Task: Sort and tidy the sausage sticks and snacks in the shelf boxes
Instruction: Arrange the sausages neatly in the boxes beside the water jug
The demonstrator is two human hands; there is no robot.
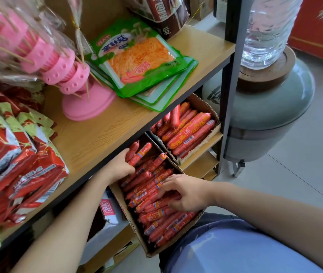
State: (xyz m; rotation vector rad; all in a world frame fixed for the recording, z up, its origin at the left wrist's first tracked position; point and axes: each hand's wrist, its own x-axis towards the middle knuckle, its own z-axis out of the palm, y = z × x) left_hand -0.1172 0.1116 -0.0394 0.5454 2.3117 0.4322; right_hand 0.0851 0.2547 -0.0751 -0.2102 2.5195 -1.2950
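head: two sausage sticks (139,153) tight in l grip (122,166), r grip (184,194) loose-fingered atop pile (162,221) in box (121,205)

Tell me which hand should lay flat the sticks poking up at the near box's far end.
Left, probably. The left hand grips those raised sausage sticks; the right hand rests on flat sticks nearer the person, further from them.

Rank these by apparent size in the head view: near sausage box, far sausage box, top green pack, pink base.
1. Near box: largest, though closest to the camera.
2. Green pack and far box: unsure, since the shelf hides part of the box.
3. Pink base: smallest.
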